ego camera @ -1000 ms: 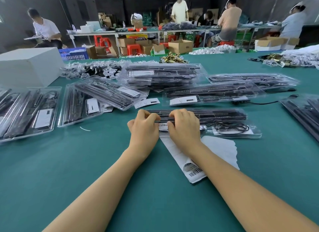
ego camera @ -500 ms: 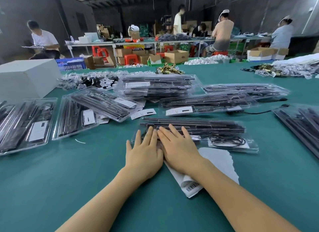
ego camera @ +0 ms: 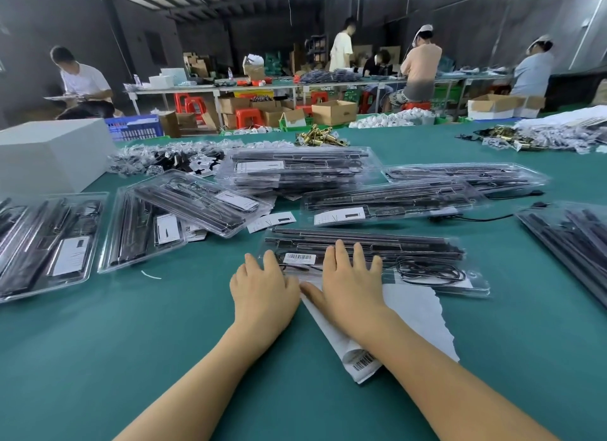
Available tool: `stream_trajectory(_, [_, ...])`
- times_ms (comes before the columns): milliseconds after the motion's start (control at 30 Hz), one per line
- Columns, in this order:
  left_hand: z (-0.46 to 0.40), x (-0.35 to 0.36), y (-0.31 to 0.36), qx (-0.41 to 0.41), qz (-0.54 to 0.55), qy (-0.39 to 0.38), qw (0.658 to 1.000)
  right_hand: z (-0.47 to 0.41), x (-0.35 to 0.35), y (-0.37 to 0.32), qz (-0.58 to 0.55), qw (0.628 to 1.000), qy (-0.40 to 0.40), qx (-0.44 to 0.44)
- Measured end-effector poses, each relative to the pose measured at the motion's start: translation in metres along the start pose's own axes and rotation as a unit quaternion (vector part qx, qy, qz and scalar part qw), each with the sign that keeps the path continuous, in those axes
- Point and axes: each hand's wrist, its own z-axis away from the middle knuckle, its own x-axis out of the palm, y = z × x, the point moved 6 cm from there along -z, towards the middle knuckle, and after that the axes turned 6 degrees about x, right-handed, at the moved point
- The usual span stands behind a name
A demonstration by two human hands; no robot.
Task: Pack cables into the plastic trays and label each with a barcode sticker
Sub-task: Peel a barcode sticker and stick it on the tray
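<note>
A clear plastic tray [ego camera: 437, 260] packed with black cables and rods lies on the green table just in front of me. A white barcode sticker [ego camera: 299, 257] is stuck near the tray's left end. My left hand [ego camera: 261, 288] lies flat with straight fingers at the tray's near left edge, beside the sticker. Just right of the sticker, my right hand [ego camera: 351, 284] lies flat with its fingers on the tray. Under my right wrist is a white sheet of barcode stickers [ego camera: 417, 312].
Several packed clear trays lie around: two at the left [ego camera: 144, 233], a stack in the middle [ego camera: 295, 171], others at the right [ego camera: 568, 233]. A white box [ego camera: 49, 155] stands far left. Loose bagged parts [ego camera: 157, 158] lie behind. People work at tables in the back.
My hands went from curled on the tray's near edge to flat. They have spread apart, and the barcode sticker now shows between them. The camera has tilted up.
</note>
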Motion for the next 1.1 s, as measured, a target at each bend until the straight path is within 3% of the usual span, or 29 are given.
stream_trajectory(67, [-0.006,-0.01,-0.011,-0.022,0.133,0.054,0.989,0.0,0.0,0.0,-0.006,1.0,0.013,-0.003])
stream_trajectory(133, [-0.008,-0.016,-0.026,-0.079,0.297,0.102,0.946,0.0,-0.001,0.001,-0.012,1.0,0.021,-0.006])
stream_trajectory(267, [-0.02,-0.015,-0.051,-0.199,0.557,0.133,0.795,-0.001,-0.006,0.003,-0.017,0.999,0.048,-0.007])
stream_trajectory(433, [-0.021,-0.008,-0.053,-0.262,0.76,0.07,0.591,0.005,-0.023,0.004,0.007,0.994,0.104,0.009])
stream_trajectory(533, [-0.021,-0.01,-0.045,-0.231,0.819,0.027,0.524,0.011,-0.042,0.011,-0.002,0.981,0.191,0.024])
stream_trajectory(633, [-0.02,-0.009,-0.035,-0.2,0.82,-0.011,0.536,0.022,-0.061,0.013,-0.03,0.946,0.323,0.009])
stream_trajectory(800, [-0.019,-0.002,-0.026,-0.156,0.753,-0.027,0.638,0.034,-0.088,0.018,-0.12,0.872,0.472,-0.045])
stream_trajectory(900, [-0.019,-0.003,-0.023,-0.111,0.715,-0.032,0.689,0.046,-0.109,0.03,-0.219,0.803,0.546,-0.091])
stream_trajectory(1000, [-0.019,-0.003,-0.022,-0.097,0.696,-0.034,0.71,0.055,-0.13,0.054,-0.294,0.749,0.588,-0.084])
stream_trajectory(1100, [-0.019,-0.003,-0.023,-0.094,0.698,-0.035,0.709,0.062,-0.145,0.085,-0.355,0.702,0.617,0.007])
